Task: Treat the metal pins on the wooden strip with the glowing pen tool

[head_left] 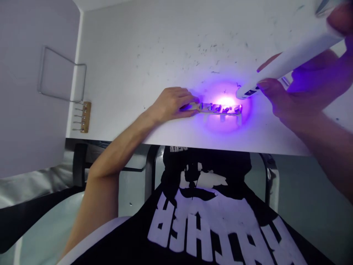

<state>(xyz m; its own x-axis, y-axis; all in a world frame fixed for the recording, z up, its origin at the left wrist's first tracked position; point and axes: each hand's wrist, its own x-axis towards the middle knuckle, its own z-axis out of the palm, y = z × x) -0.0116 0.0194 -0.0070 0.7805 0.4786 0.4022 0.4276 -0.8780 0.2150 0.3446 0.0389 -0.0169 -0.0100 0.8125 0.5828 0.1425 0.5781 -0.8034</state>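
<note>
My left hand [176,103] is closed on the left end of a narrow strip [220,111] that carries several small shiny pieces in a row. In my right hand [306,88] is a white handheld UV lamp [286,60], gripped along its long body, with the fingers partly cut off by the right edge. The lamp slants down to the left, its tip just above the strip's right part and apart from it. Violet light falls on the strip and the table around it. Glare hides the details of the small pieces.
On the white table [116,59], a wooden block [86,117] with several thin metal pins lies at the left edge. Behind it stands a bent wire frame [62,97] by the wall. Dark specks mark the tabletop. A metal chair frame [271,178] shows below the table's front edge.
</note>
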